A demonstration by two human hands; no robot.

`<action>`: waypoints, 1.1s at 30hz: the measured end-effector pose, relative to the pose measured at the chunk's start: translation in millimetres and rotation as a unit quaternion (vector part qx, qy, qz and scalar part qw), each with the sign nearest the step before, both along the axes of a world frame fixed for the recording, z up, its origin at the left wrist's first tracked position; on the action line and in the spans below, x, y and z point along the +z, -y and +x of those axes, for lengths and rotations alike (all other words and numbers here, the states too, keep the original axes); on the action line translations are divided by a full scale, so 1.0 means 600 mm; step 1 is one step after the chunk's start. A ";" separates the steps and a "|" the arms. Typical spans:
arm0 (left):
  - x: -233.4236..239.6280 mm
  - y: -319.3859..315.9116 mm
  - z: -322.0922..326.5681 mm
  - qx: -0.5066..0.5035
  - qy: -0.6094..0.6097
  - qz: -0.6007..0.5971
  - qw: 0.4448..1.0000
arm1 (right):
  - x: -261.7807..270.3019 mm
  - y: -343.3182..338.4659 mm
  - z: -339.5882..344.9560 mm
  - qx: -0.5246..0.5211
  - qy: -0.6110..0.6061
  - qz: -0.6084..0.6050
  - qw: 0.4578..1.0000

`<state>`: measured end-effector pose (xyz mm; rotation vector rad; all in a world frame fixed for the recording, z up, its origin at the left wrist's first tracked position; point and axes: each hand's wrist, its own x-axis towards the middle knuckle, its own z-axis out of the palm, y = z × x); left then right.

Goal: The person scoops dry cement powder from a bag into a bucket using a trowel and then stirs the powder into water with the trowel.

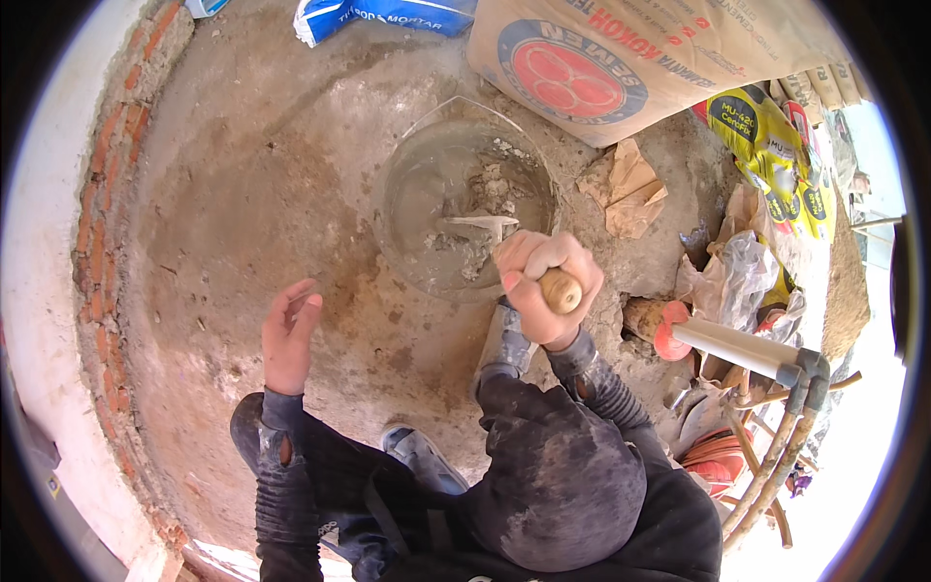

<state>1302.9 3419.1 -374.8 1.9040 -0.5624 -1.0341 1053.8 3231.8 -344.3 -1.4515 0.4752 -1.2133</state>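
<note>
My right hand (534,265) grips the rounded wooden handle (560,292) of a trowel. Its metal shank and mortar-smeared blade (480,220) reach over a round bucket (384,193) with a thin wire bail. Inside, wet grey mortar (429,196) surrounds a thicker, lumpy heap (498,188). How deep the blade sits in the mix, I cannot tell. Holding nothing, my left hand (289,338) hovers above the concrete floor (240,218), left of the bucket and near my left knee, its fingers apart from the thumb.
A large paper cement sack (669,65) stands beyond the bucket to the right, near torn brown paper (629,190). A blue mortar bag (407,16) lies farther back. Yellow bags (764,138), a white plastic pipe (734,345) and wooden poles (771,465) are on the right. Exposed brickwork (102,240) edges the left wall.
</note>
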 end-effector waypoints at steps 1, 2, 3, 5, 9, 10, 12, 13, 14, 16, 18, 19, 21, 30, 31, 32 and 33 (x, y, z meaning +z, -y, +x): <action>0.000 -0.002 0.001 0.007 -0.009 0.000 1.000 | -0.010 -0.008 0.001 0.014 -0.014 -0.022 1.000; 0.001 -0.003 0.001 0.007 -0.005 0.002 1.000 | -0.026 -0.009 0.005 0.013 -0.049 -0.018 0.999; 0.000 0.000 0.000 0.007 -0.002 -0.001 1.000 | -0.045 -0.004 0.012 0.011 -0.086 -0.017 0.996; 0.001 0.005 -0.003 0.001 0.009 -0.002 1.000 | -0.070 0.016 0.028 0.008 -0.120 -0.002 0.993; 0.006 -0.008 -0.006 -0.001 0.035 -0.003 0.999 | -0.047 0.057 0.040 -0.011 -0.093 -0.006 0.996; 0.010 -0.009 -0.003 0.003 0.041 -0.006 0.999 | -0.019 0.069 0.035 -0.018 -0.081 -0.023 0.996; 0.015 -0.024 -0.004 0.014 0.009 0.006 1.000 | 0.039 0.055 0.012 -0.005 -0.004 0.028 1.000; 0.015 -0.024 -0.004 0.018 -0.008 0.004 1.000 | 0.052 0.049 -0.004 -0.017 0.002 0.021 1.000; 0.015 -0.024 -0.003 0.024 -0.013 -0.006 1.000 | 0.066 0.043 -0.016 -0.027 0.011 0.010 1.000; 0.017 -0.028 0.001 0.042 -0.015 -0.022 0.999 | 0.072 0.025 -0.026 -0.050 0.025 -0.029 0.998; 0.017 -0.033 0.008 0.026 0.009 -0.013 1.000 | 0.070 0.004 -0.029 -0.084 0.027 -0.088 0.992; 0.019 -0.037 0.013 0.018 0.022 -0.007 1.000 | 0.060 -0.002 -0.023 -0.107 0.029 -0.096 0.989; 0.016 -0.027 0.004 0.012 0.000 -0.009 1.000 | 0.024 0.016 -0.020 -0.145 -0.015 -0.124 0.981; 0.006 -0.035 0.002 0.010 0.013 -0.014 1.000 | -0.079 0.119 0.097 -0.140 -0.130 0.057 0.980; 0.005 -0.035 0.005 0.005 0.021 -0.012 1.000 | -0.073 0.113 0.095 -0.124 -0.131 0.063 0.982; 0.004 -0.032 0.006 -0.001 0.019 -0.010 1.000 | -0.064 0.104 0.084 -0.116 -0.116 0.036 0.986; 0.016 -0.027 0.005 -0.002 0.023 -0.002 1.000 | -0.047 0.092 0.074 -0.102 -0.096 0.013 0.990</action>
